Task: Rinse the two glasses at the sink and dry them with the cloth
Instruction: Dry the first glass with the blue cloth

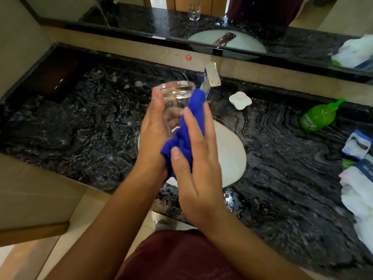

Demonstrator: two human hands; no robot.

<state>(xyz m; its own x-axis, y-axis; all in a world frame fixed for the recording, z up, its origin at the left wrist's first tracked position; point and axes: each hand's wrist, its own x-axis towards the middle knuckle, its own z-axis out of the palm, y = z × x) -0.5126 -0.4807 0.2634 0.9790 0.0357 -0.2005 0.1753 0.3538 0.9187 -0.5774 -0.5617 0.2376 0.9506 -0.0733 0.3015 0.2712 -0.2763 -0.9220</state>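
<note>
A clear glass (175, 98) is held above the white sink (230, 154), its mouth facing away from me. My left hand (155, 130) wraps its left side. My right hand (193, 158) presses a blue cloth (185, 134) against the glass's right side, with the cloth's tip reaching the rim. A second clear glass (105, 174) stands upright on the black marble counter (70, 126) near its front edge, left of my arms.
A chrome tap (212, 77) stands behind the sink, with a white soap dish (240, 100) to its right. A green bottle (319, 116), packets (357, 144) and white bags (357, 188) lie at the right. A mirror (201, 17) runs along the back.
</note>
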